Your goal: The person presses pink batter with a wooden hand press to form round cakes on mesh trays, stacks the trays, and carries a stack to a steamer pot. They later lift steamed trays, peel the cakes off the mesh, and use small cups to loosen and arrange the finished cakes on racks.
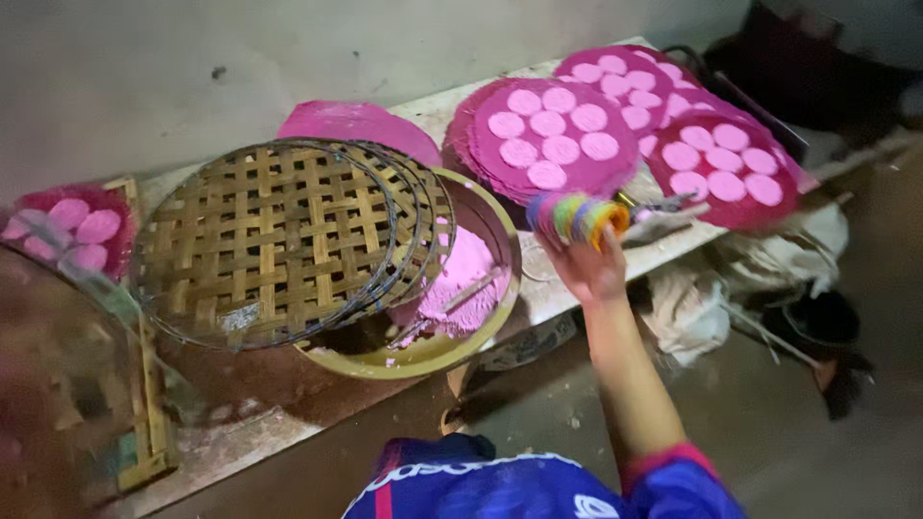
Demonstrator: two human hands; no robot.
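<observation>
1. One hand shows: the right hand (591,264), its grip clamped on a stack of coloured rings (577,217) raised just above the surface (567,288).
2. Just beyond the grip lies a round pink tray (553,135) of pale pink discs.
3. Beside the grip, toward the person's left, a yellow-rimmed bowl (500,317) holds pink powder (457,279), with woven bamboo trays (264,240) stacked over it.
4. The left hand is out of view.

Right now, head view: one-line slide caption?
Right hand holds stacked coloured rings beside pink discs on mats; woven trays cover a bowl.
</observation>
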